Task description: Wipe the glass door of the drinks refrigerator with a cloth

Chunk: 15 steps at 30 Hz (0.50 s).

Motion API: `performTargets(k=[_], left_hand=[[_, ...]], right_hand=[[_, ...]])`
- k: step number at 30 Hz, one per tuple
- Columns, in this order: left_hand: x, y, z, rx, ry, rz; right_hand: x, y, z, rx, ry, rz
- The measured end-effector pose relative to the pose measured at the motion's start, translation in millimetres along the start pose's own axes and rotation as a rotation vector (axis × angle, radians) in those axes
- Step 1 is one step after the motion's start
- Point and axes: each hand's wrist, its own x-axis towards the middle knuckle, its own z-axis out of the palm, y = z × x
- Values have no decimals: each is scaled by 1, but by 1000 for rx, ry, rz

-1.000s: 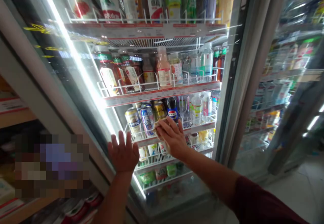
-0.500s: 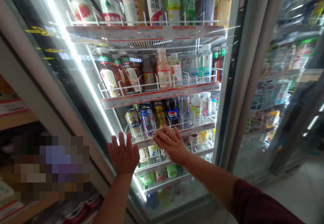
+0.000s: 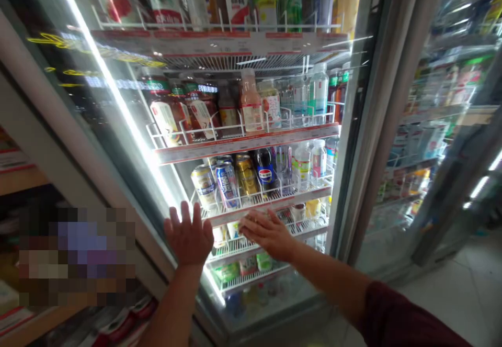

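I face a lit drinks fridge behind a glass door [image 3: 129,127]. My left hand [image 3: 189,238] lies flat and open on the glass near the bright light strip, fingers pointing up. My right hand [image 3: 269,233] is also flat, fingers spread, pressed on the glass just below the shelf of cans [image 3: 227,182] and a dark cola bottle [image 3: 266,171]. A pale scrap, perhaps a cloth, peeks out at its fingertips; I cannot make it out clearly.
Higher shelves carry bottles behind a red-edged price rail [image 3: 251,143]. A grey door frame [image 3: 376,127] separates this fridge from another glass-fronted one [image 3: 439,101] at the right. Wooden store shelves [image 3: 23,177] stand at the left. Pale floor tiles [image 3: 463,294] show at lower right.
My right hand has slid down the glass, from in front of the cans to just below their shelf. The left hand has stayed in place.
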Motion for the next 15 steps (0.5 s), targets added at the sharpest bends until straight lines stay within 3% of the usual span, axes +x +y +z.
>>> performTargets(k=[2,8,13,15], left_hand=[[1,1,-1,13,13,19],[4,2,-3,21,8,47],[4,0,-3,46,28,66],[3,0,-3,42,16,53]], right_hand=[[-5,2,-1,4,-27,-13],[-5,28,-5,0,-4,225],[-30,21,-1,10,37,49],[-32,30,-4,5,61,89]])
